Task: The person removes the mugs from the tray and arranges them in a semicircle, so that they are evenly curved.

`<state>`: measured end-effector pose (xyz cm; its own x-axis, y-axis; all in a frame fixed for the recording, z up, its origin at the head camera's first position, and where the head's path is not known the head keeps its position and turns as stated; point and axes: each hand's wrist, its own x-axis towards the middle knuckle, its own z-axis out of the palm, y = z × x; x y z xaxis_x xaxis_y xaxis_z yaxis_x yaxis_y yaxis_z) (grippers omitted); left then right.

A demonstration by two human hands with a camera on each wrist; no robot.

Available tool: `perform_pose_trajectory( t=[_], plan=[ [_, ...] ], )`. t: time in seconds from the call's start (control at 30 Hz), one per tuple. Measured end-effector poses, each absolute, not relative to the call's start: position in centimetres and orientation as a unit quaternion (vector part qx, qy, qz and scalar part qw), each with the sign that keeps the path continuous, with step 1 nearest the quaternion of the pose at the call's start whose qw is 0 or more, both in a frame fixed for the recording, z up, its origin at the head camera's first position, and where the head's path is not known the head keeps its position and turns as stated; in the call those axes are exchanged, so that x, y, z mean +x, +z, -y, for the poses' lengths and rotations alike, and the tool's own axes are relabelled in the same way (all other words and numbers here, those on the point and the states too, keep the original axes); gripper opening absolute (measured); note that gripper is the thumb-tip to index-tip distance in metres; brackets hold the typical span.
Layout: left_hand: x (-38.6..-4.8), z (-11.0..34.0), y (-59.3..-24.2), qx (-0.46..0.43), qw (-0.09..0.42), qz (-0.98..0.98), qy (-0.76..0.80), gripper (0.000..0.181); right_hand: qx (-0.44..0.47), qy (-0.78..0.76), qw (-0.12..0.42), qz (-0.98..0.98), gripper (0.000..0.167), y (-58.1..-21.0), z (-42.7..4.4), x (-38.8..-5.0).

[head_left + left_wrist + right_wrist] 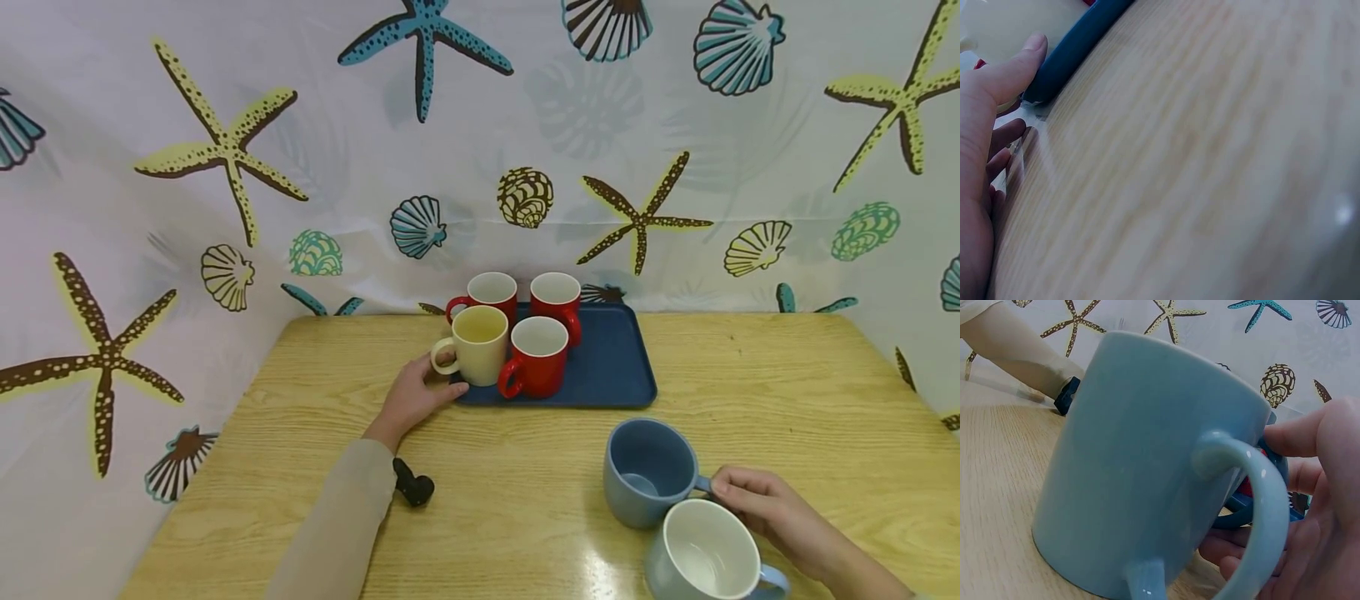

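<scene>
R hand (772,508) pinches handle of dark-blue mug (649,473); tray (611,354) ~11 o'clock from mug; L hand (414,397) touches tray, grip unclear.

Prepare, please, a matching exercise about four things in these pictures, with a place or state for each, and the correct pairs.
1. Tray
2. Yellow mug
3. Darker blue mug
4. Pale blue mug

A. Handle held by the right hand
B. Stands near the left hand
C. Whitish inside, on the table
D. Flat, under the red mugs

Pairs: 1-D, 2-B, 3-A, 4-C
</scene>
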<state>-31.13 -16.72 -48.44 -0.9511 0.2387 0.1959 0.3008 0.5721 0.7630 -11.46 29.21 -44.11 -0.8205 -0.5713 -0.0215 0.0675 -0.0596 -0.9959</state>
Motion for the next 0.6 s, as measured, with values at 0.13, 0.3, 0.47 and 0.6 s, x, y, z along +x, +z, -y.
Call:
perform_pose_trajectory(
  t=[0.13, 0.3, 0.47, 0.6],
  plan=[
    [-31.1, 16.7, -48.4, -0.149, 0.035, 0.888, -0.435, 0.062, -0.206, -0.693, 0.228, -0.652, 0.028, -44.2, -29.4, -11.5],
    [-31.2, 16.7, -48.3, -0.149, 0.037, 0.889, -0.431, 0.063, -0.205, -0.681, 0.232, -0.664, 0.025, -44.1, -29.7, -11.4],
    [-31.2, 16.7, -48.3, -0.15, 0.037, 0.889, -0.43, 0.063, -0.204, -0.676, 0.249, -0.663, 0.028, -44.1, -29.9, -11.4],
    [-31.3, 16.6, -48.5, -0.151, 0.038, 0.891, -0.427, 0.064, -0.193, -0.672, 0.258, -0.667, 0.033, -44.0, -30.3, -11.5]
  ],
)
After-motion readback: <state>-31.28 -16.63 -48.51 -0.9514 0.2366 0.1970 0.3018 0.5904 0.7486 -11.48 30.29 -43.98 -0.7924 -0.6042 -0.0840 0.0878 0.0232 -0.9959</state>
